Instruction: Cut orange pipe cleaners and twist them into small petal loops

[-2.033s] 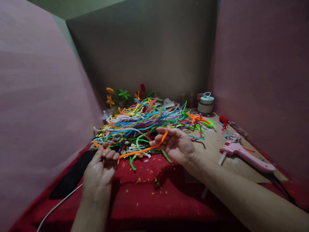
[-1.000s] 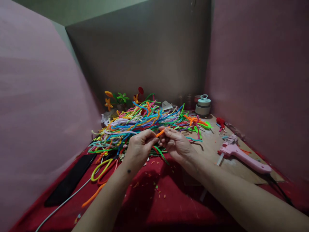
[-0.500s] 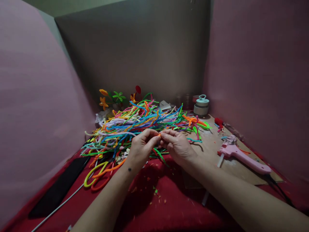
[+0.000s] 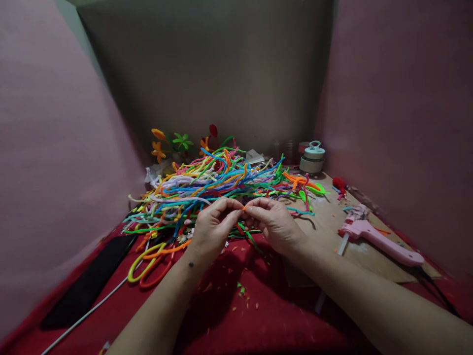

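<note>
My left hand [image 4: 212, 229] and my right hand [image 4: 275, 224] meet fingertip to fingertip over the red cloth [image 4: 236, 305]. Between them they pinch an orange pipe cleaner [image 4: 243, 208], of which only a small tip shows. An orange length [image 4: 166, 250] trails out from under my left hand toward the left. Just behind both hands lies a big heap of pipe cleaners in many colours [image 4: 218, 185].
A pink glue gun [image 4: 377, 239] lies on a cardboard sheet [image 4: 332, 217] at the right. Yellow-handled scissors [image 4: 148, 261], a black flat object [image 4: 88, 281] and a white cable [image 4: 84, 313] lie at the left. Pipe-cleaner flowers [image 4: 173, 143] and a tape dispenser [image 4: 312, 159] stand at the back.
My left hand slid from the left end of the orange pipe cleaner over to my right hand. The long straight piece is now gathered small between both hands' fingertips.
</note>
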The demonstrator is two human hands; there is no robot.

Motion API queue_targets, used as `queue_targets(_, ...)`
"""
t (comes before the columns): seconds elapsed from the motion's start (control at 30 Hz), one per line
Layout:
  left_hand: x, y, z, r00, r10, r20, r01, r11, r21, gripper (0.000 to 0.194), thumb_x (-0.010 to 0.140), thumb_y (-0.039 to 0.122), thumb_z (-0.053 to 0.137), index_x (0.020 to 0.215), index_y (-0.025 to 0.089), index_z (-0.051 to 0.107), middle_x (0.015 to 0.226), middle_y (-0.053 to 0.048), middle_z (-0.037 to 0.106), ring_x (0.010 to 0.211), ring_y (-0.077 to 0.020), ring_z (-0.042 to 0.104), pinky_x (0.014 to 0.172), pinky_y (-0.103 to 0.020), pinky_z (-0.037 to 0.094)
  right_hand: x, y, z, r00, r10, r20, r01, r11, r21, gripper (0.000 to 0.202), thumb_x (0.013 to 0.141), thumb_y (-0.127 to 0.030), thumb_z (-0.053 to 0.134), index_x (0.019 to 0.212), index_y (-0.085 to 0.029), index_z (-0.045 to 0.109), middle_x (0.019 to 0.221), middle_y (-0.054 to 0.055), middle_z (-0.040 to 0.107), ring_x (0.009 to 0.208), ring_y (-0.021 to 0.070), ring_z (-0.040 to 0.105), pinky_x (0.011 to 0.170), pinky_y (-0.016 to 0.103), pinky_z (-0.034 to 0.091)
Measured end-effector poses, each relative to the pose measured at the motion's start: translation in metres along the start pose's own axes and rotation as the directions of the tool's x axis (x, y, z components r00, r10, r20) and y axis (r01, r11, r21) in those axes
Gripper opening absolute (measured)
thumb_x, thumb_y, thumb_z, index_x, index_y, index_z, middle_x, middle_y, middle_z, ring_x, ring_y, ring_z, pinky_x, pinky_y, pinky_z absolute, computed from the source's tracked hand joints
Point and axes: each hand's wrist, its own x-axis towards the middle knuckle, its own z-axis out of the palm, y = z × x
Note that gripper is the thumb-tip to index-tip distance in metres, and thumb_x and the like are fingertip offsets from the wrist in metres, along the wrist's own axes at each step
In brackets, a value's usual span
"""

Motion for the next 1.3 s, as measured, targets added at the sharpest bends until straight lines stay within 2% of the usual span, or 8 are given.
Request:
queue_targets(0.33, -0.001, 0.001, -0.005, 0.982, -0.121, 0.146, 0.151, 0.966, -0.208, 0.011, 0.077, 0.027, 0.058, 0.077, 0.016, 0.057, 0.066, 0.002, 0.058, 0.055, -0.0077, 0.05, 0.052, -0.018, 0.04, -0.004, -0.002, 0.001, 0.998, 0.001, 0.066, -0.006, 0.996, 0.086, 0.008, 0.059, -0.016, 0.069, 0.063, -0.015, 0.061, 0.055, -0.002, 0.056, 0.05, 0.0078, 0.047, 0.051, 0.022, 0.04)
queue_targets(0.7, -0.005, 0.001, -0.005, 0.982, -0.1, 0.161, 0.143, 0.947, -0.288, 0.01, 0.075, 0.025, 0.059, 0.076, 0.015, 0.056, 0.068, 0.0, 0.06, 0.061, -0.0115, 0.057, 0.06, -0.024, 0.045, -0.008, -0.005, 0.006, 0.996, -0.015, 0.087, 0.008, 0.997, 0.08, 0.007, 0.059, -0.015, 0.068, 0.064, -0.015, 0.063, 0.054, -0.002, 0.056, 0.05, 0.0079, 0.047, 0.05, 0.021, 0.039)
queue_targets(1.0, -0.006, -0.002, -0.006, 0.969, -0.084, 0.233, 0.159, 0.931, -0.327, 0.01, 0.076, 0.026, 0.056, 0.079, 0.016, 0.056, 0.071, -0.002, 0.062, 0.061, -0.0146, 0.06, 0.061, -0.029, 0.049, -0.009, 0.0, 0.005, 0.983, 0.093, 0.16, -0.111, 0.987, 0.112, 0.009, 0.061, -0.019, 0.068, 0.063, -0.015, 0.06, 0.054, -0.002, 0.055, 0.047, 0.0084, 0.047, 0.044, 0.022, 0.04)
queue_targets(1.07, -0.008, 0.003, -0.009, 0.99, -0.048, 0.136, 0.077, 0.974, -0.214, 0.013, 0.076, 0.027, 0.057, 0.082, 0.016, 0.059, 0.077, -0.003, 0.063, 0.069, -0.0155, 0.06, 0.067, -0.029, 0.049, -0.008, -0.001, 0.005, 0.988, 0.068, 0.136, -0.084, 0.99, 0.112, 0.01, 0.06, -0.018, 0.068, 0.063, -0.014, 0.06, 0.054, -0.002, 0.055, 0.047, 0.008, 0.047, 0.045, 0.021, 0.04)
queue_targets(1.13, -0.013, 0.011, -0.018, 0.994, 0.029, -0.109, -0.03, 1.0, -0.005, 0.016, 0.075, 0.028, 0.06, 0.086, 0.017, 0.061, 0.085, -0.003, 0.062, 0.079, -0.0159, 0.059, 0.075, -0.027, 0.047, -0.005, -0.004, 0.003, 0.995, 0.03, 0.098, -0.04, 0.993, 0.109, 0.009, 0.062, -0.018, 0.067, 0.062, -0.014, 0.059, 0.054, -0.001, 0.056, 0.047, 0.008, 0.047, 0.045, 0.021, 0.04)
queue_targets(1.17, -0.018, 0.014, -0.026, 0.959, 0.091, -0.269, -0.063, 0.992, 0.112, 0.017, 0.075, 0.029, 0.059, 0.088, 0.019, 0.061, 0.088, -0.002, 0.062, 0.083, -0.0158, 0.058, 0.077, -0.026, 0.046, -0.004, -0.007, 0.002, 0.997, 0.01, 0.072, -0.018, 0.994, 0.112, 0.009, 0.063, -0.019, 0.067, 0.062, -0.014, 0.059, 0.055, -0.001, 0.056, 0.047, 0.0084, 0.048, 0.045, 0.022, 0.041)
queue_targets(1.23, -0.03, 0.017, -0.047, 0.8, 0.203, -0.565, -0.039, 0.957, 0.288, 0.017, 0.076, 0.031, 0.057, 0.09, 0.021, 0.06, 0.087, -0.001, 0.061, 0.082, -0.0148, 0.057, 0.076, -0.024, 0.045, 0.0, -0.013, -0.001, 1.0, -0.022, 0.017, 0.02, 0.99, 0.143, 0.009, 0.065, -0.019, 0.065, 0.062, -0.015, 0.058, 0.055, -0.001, 0.056, 0.046, 0.0092, 0.048, 0.045, 0.024, 0.042)
queue_targets(1.3, -0.044, 0.01, -0.072, 0.66, 0.255, -0.707, 0.023, 0.933, 0.358, 0.022, 0.077, 0.033, 0.055, 0.095, 0.021, 0.058, 0.09, -0.001, 0.06, 0.082, -0.015, 0.057, 0.074, -0.025, 0.046, 0.003, -0.019, -0.004, 0.996, -0.068, -0.066, 0.08, 0.979, 0.19, 0.008, 0.066, -0.017, 0.064, 0.063, -0.016, 0.057, 0.059, 0.0, 0.058, 0.05, 0.0095, 0.05, 0.048, 0.024, 0.044)
